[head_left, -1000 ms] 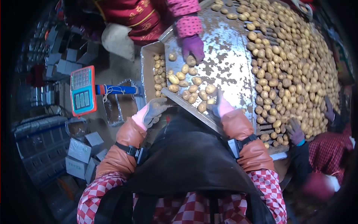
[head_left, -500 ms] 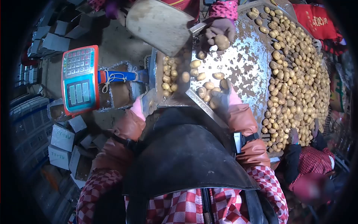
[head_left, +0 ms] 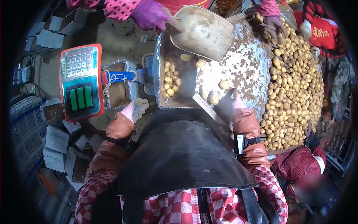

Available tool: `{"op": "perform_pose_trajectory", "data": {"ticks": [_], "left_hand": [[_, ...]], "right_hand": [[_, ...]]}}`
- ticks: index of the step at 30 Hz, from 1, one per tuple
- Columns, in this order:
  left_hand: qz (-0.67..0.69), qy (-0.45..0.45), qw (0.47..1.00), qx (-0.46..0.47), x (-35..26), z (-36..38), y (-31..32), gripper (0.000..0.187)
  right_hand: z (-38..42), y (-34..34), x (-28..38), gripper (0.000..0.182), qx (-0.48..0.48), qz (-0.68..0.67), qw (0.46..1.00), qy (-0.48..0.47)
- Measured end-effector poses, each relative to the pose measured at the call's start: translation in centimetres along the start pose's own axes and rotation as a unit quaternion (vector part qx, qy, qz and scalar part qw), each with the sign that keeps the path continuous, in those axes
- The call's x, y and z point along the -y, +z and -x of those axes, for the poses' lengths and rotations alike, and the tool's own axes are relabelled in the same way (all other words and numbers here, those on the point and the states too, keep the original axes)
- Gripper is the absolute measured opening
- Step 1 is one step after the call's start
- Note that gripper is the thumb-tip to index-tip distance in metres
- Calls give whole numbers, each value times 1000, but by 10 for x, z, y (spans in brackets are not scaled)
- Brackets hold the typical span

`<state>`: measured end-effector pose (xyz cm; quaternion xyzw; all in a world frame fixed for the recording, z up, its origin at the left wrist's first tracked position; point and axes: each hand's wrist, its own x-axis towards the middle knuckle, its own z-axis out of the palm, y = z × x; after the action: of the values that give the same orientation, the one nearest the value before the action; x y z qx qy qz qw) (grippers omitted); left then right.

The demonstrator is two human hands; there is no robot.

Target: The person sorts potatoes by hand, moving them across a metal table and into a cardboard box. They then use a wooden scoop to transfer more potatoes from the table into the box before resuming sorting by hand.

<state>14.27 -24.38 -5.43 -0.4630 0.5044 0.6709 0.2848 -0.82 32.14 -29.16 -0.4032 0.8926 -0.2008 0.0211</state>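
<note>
My right hand (head_left: pixel 226 105), in a dark glove, is cupped with its fingers apart at the near side of the worn white tabletop (head_left: pixel 248 67). Right beside it lie a few loose potatoes (head_left: pixel 213 98). Holding nothing, my left hand (head_left: pixel 139 108) in a pale glove hangs left of a plastic-lined box (head_left: pixel 158 87), fingers loosely spread. Inside the box sit several potatoes (head_left: pixel 169 80). Across from me, a co-worker's purple-gloved hand (head_left: pixel 153 15) grips a scoop (head_left: pixel 205 31) over the box's edge and the tabletop.
A red scale display (head_left: pixel 81 80) stands to the left. A large potato heap (head_left: pixel 294 89) covers the right side, with other people's hands (head_left: pixel 275 29) at its far end. A metal strip (head_left: pixel 209 110) borders the tabletop near me. Cartons (head_left: pixel 56 138) lie lower left.
The co-worker's scoop has swung right and lower over the tabletop. Fewer potatoes lie by my right hand. My left hand has shifted slightly left and down, away from the box. The scale digits changed.
</note>
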Motion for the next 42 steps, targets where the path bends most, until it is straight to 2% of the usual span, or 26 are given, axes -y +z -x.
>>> {"op": "perform_pose_trajectory", "data": {"ticks": [1, 2, 3, 4, 6, 8, 9, 10, 12, 13, 14, 16, 18, 19, 23, 25, 26, 28, 31, 34, 35, 36, 37, 38, 39, 42], "left_hand": [[-48, 26, 997, 52, 14, -11, -14, 37], [-94, 51, 989, 103, 24, -16, -22, 34], [-97, 57, 989, 98, 22, -13, -18, 29], [-92, 58, 990, 92, 22, -12, -16, 29], [-74, 59, 992, 84, 21, -12, -17, 23], [-152, 98, 983, 35, 35, -32, -21, 22], [-120, 111, 987, 4, 40, -41, -23, 23], [-88, 126, 988, -28, 41, -44, -24, 24], [-44, 94, 991, -80, 25, -22, -22, 32], [-26, 56, 997, -51, 21, -14, -28, 39], [-8, 18, 1000, -22, 21, -11, -33, 47], [28, 36, 999, 4, 28, -12, -37, 53], [58, 49, 997, 31, 27, -9, -36, 60], [107, 37, 993, 30, 14, -5, -27, 62], [155, 77, 981, 85, -18, 4, 22, 53], [109, 88, 978, 153, -25, 13, 35, 46], [215, 76, 965, 128, -17, 10, 47, 37], [145, 154, 944, 251, -7, 6, 53, 35], [214, 115, 951, 193, -3, 9, 87, 38], [183, 79, 953, 229, 12, -5, 110, 37], [190, 8, 965, 180, 5, -1, 131, 39], [16, 142, 978, 150, 5, 18, 155, 42], [8, 142, 978, 150, 7, 27, 173, 43], [-1, 143, 978, 151, 9, 32, 185, 45], [105, 93, 959, 247, 32, -1, 183, 44], [46, 63, 979, 188, 48, 4, 219, 41]], "right_hand": [[-42, -59, 63, 48, 21, -291, 928, 232], [-82, -89, 109, 47, -1, -484, 803, 348], [-122, -107, 138, 46, -56, -672, 603, 427], [-154, -113, 156, 44, -107, -760, 466, 439], [-210, -122, 176, 42, -154, -811, 350, 444], [-242, -131, 168, 37, -57, -787, 474, 392], [-228, -101, 143, 42, -7, -498, 821, 280], [-206, -19, 80, 54, 22, -487, 813, 318], [-232, -123, 172, 61, 20, -518, 787, 334], [-238, -156, 201, 60, -18, -619, 665, 419], [-225, -155, 201, 55, -40, -638, 668, 381], [-231, -206, 257, 49, 1, -644, 597, 478], [-210, -207, 269, 46, 124, -597, 667, 429], [-198, -193, 275, 47, 135, -662, 612, 412], [-216, -189, 319, 43, 253, -684, 571, 375], [-222, -175, 326, 41, 294, -649, 607, 352], [-228, -175, 332, 41, 287, -651, 608, 351], [-234, -182, 342, 44, 267, -629, 639, 353], [-218, -167, 346, 62, 227, -546, 719, 367], [-178, -130, 341, 71, 185, -456, 782, 383], [-152, -89, 329, 71, 52, -424, 853, 299], [-135, -69, 323, 72, -80, -377, 899, 206], [-124, -72, 318, 67, -8, -443, 844, 302], [-151, -188, 338, 71, 215, -327, 821, 416], [-132, -182, 334, 67, 146, -318, 848, 397], [-86, -158, 324, 62, 24, -332, 865, 375]]}}
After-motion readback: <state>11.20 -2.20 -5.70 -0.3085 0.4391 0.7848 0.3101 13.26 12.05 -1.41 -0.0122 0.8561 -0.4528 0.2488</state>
